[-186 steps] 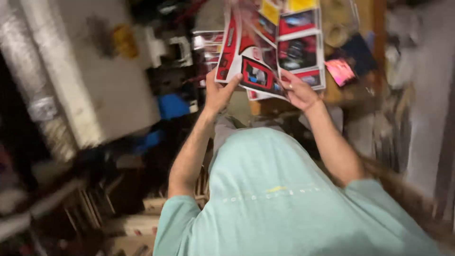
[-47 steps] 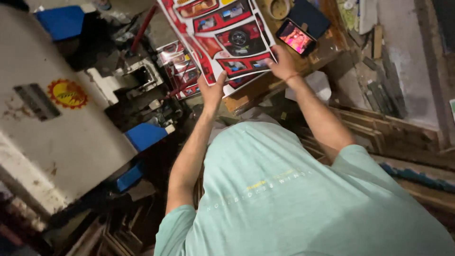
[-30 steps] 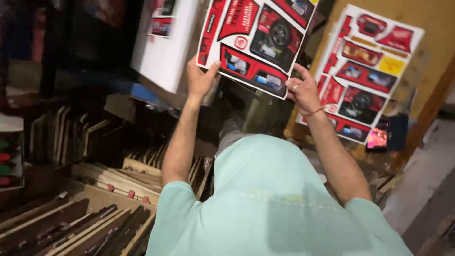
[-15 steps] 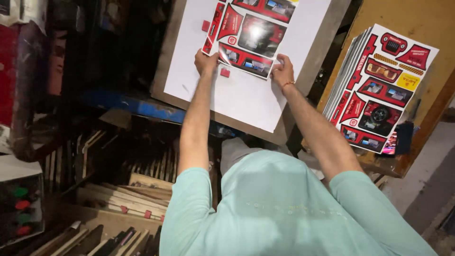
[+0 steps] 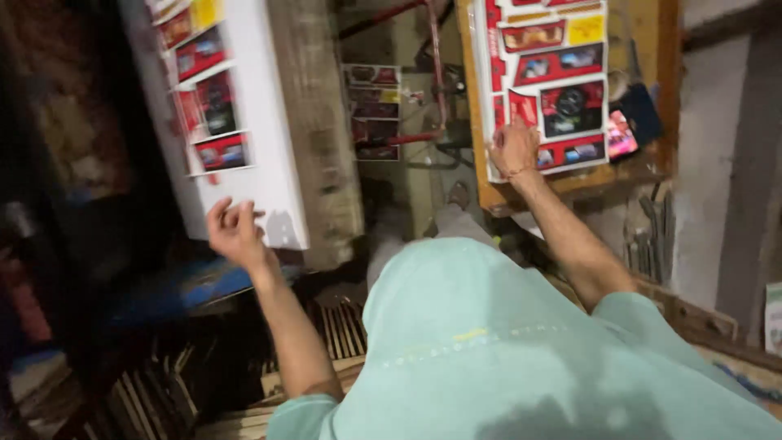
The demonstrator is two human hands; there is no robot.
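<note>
A printed red-and-white sheet lies on a white board at the upper left. My left hand hovers at the board's lower edge with its fingers loosely curled, holding nothing. My right hand rests flat on the top sheet of a stack of printed sheets. That stack lies on a wooden table at the upper right. My arms reach out from a pale green shirt.
A phone with a lit screen lies at the stack's right edge. Between board and table stand a red metal frame and more printed sheets. Wooden slats fill the floor below, beside a blue surface.
Both hands have left the sheet on the white board. My right hand has moved over to the stack on the wooden table, and my left hand has dropped to the board's lower edge.
</note>
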